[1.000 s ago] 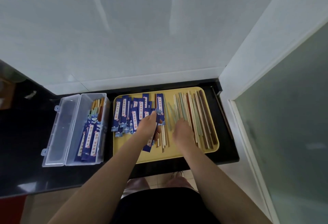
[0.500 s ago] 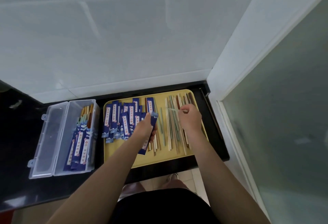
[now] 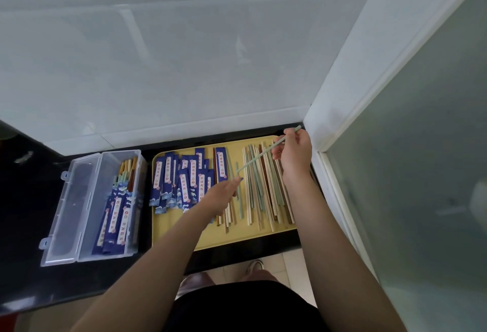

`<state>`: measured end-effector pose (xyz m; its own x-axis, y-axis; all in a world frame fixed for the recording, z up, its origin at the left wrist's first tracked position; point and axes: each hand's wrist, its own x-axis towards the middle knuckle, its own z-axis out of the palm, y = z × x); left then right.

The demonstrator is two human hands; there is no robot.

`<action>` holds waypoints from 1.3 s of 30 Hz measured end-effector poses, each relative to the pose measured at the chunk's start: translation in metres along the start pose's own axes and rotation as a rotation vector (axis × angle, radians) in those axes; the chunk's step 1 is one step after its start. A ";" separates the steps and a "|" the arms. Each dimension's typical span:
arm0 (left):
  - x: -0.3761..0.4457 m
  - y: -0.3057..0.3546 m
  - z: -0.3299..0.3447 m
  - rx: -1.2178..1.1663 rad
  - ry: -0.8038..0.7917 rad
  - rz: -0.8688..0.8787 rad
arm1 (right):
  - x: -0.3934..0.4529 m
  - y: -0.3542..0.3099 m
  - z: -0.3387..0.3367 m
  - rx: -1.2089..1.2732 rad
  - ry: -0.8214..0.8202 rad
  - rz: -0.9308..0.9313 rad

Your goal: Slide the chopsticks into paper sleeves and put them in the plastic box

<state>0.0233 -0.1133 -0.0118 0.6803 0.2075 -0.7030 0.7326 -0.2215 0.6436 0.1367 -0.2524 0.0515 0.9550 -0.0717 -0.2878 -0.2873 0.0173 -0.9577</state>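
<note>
While the right hand (image 3: 292, 156) pinches 1 pale green chopstick (image 3: 266, 150) lifted above the yellow tray (image 3: 210, 237), tip slanting toward the left hand (image 3: 220, 194), that hand seems to grip a blue paper sleeve; its fingers are hidden. The clear plastic box (image 3: 87, 226) waits left.

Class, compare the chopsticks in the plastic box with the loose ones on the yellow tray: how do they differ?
The chopsticks in the plastic box wear blue paper sleeves, only their tops showing; the loose chopsticks on the yellow tray are bare. The boxed ones are few, the loose ones many. Both sets mix green, pale and brown sticks.
</note>
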 end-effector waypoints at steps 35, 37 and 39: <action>-0.018 0.023 -0.002 -0.380 -0.096 0.058 | -0.024 0.046 0.024 -0.605 -0.374 -0.176; -0.017 0.023 -0.003 -0.419 -0.035 0.018 | -0.027 0.051 0.030 -0.730 -0.475 -0.230; -0.015 0.018 -0.005 -0.430 0.020 -0.021 | -0.027 0.056 0.035 -0.729 -0.470 -0.205</action>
<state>0.0269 -0.1158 0.0119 0.6621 0.2267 -0.7143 0.6865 0.1990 0.6994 0.0974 -0.2142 0.0054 0.8781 0.4158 -0.2368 0.0700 -0.6012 -0.7960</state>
